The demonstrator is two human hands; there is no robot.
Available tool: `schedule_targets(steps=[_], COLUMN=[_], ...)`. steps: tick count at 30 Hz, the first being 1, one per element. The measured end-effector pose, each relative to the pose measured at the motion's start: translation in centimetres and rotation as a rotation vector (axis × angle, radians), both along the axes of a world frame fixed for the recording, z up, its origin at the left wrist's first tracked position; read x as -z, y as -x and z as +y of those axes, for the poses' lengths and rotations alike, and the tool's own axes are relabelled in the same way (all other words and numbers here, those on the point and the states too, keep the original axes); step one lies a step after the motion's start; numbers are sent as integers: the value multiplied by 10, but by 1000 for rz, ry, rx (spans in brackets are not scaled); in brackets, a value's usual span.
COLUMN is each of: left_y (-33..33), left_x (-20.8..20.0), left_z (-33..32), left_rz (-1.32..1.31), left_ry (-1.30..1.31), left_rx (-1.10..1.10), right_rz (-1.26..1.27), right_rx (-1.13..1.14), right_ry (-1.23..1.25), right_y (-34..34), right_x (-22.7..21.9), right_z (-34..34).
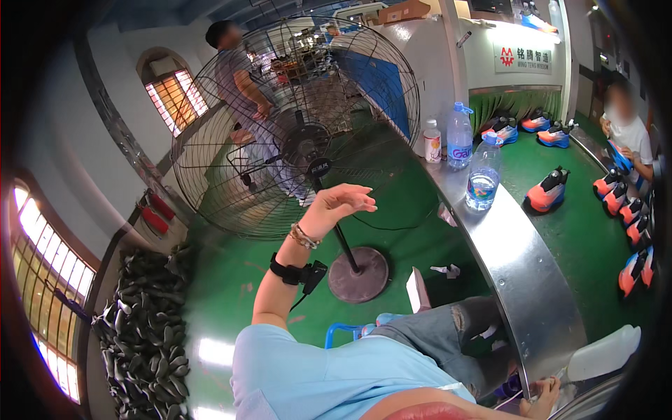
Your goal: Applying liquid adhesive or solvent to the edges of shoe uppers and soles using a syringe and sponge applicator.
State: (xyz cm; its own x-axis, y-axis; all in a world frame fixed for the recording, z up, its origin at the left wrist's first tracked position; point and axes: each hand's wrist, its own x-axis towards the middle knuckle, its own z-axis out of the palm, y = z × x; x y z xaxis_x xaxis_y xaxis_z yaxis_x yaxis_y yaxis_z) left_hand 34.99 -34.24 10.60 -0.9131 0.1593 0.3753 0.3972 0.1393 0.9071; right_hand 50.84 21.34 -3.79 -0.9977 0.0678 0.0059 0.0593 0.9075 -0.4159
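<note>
My left hand is raised in front of a large black standing fan. Its fingers are loosely bent and apart from the thumb, with nothing visible in them. A beaded bracelet and a black strap with a small device are on that arm. At the lower right, my right hand is closed at the edge of the metal bench. What its fingers hold is hard to make out. Next to it lies a white plastic bottle, tilted on its side.
On the bench stand two clear water bottles and a small drink bottle. Several orange-and-blue shoes sit on the green surface. A dark heap lies left. One person stands behind the fan; another holds a shoe.
</note>
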Motion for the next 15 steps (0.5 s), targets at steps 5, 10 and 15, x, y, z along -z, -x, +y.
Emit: schedule_targets(steps=[5, 10, 15], left_y=[-21, -46, -112], left_x=[-37, -65, -125], left_z=[-1, -8, -30], left_rz=[230, 537, 994], left_ry=[99, -22, -84], left_rx=[66, -62, 100], right_rz=[-39, -67, 465], right_rx=[50, 154, -12], right_ry=[32, 188, -58], right_y=[-6, -20, -36], right_x=[1, -9, -79], right_z=[6, 6, 19])
